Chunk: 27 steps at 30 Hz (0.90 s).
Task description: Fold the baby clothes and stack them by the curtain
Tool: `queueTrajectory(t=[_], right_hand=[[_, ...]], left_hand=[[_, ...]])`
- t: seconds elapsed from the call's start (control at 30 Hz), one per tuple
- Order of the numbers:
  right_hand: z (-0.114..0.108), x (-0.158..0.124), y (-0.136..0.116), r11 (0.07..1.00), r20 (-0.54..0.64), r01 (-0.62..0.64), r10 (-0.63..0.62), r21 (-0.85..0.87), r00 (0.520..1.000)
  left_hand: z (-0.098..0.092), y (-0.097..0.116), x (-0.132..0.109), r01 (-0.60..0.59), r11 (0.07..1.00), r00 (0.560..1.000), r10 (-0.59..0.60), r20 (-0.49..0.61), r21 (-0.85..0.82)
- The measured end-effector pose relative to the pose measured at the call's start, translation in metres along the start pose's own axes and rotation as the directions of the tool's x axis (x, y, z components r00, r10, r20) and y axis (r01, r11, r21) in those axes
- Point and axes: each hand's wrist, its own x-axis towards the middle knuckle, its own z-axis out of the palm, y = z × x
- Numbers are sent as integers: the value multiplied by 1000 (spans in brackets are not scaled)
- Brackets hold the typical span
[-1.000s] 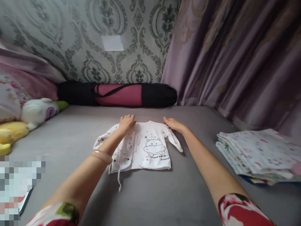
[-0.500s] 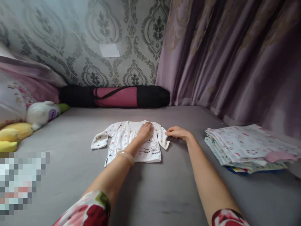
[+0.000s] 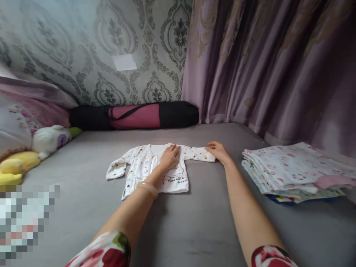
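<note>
A small white patterned shirt (image 3: 144, 163) lies spread on the grey sheet, a cartoon print and lettering on its front. My left hand (image 3: 170, 155) rests flat on the upper chest of the shirt, fingers extended. At the end of the sleeve on the right, which lies straight out sideways, my right hand (image 3: 218, 151) has its thumb and fingers pinched on the cuff. The other sleeve bends downward at the left, with no hand on it.
A stack of folded cloths (image 3: 297, 167) sits at the right. Along the wall lies a black and pink rolled bag (image 3: 136, 115). Plush toys (image 3: 50, 141) are at the left, near pink bedding. A purple curtain (image 3: 222, 66) hangs behind.
My right hand has moved right and slightly up, and the sleeve it holds has gone from slanting down to stretched out straight. My left hand has stayed on the chest.
</note>
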Motion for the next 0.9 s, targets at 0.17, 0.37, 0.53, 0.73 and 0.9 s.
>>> queueTrajectory(t=[0.17,0.37,0.53,0.73,0.9], right_hand=[[-14,-6,-4,990,171,49,-26,-131,985],[-17,-6,-7,908,55,-8,35,-418,998],[2,-17,-18,811,-20,36,-58,-583,998],[71,-39,-39,638,362,487,-328,-597,873],[99,-49,-34,616,444,493,-247,-615,861]], left_hand=[[-4,7,-3,37,999,998,-38,40,35],[-6,11,-4,71,995,993,-77,85,70],[-6,12,-4,70,995,993,-76,88,72],[-3,12,-4,85,993,992,-92,86,81],[0,10,-4,78,991,989,-91,121,105]])
